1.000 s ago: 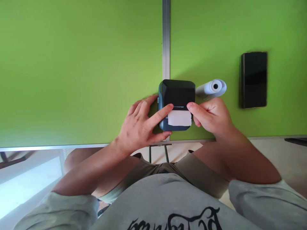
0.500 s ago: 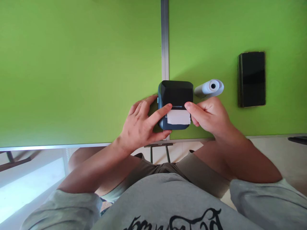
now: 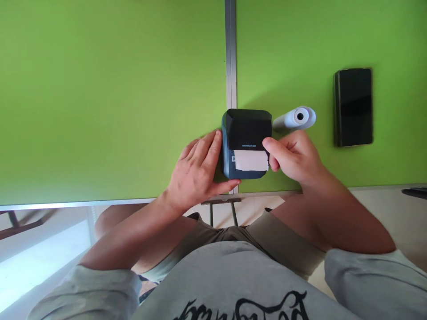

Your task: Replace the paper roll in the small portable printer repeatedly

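Note:
A dark label printer [image 3: 248,126] stands upright on the green table near its front edge. White paper [image 3: 251,160] sticks out of the slot below its black lid. My left hand [image 3: 197,169] steadies the printer, its fingers along the left side and its thumb by the front edge. On the other side, my right hand [image 3: 293,158] grips the printer's right edge, thumb on top beside the slot and the other fingers curled below. Just behind that hand lies a white paper roll [image 3: 293,118] with a dark core hole.
A dark phone [image 3: 354,106] rests on a dark block-like thing on the right side of the green table [image 3: 110,98]. A grey metal strip [image 3: 231,58] divides the tabletop and passes under the printer. The table's front edge runs just above my lap.
My left index finger has come off the printer's lid and now lies along its left side. Printer, roll and phone appear slightly farther right and up in the view.

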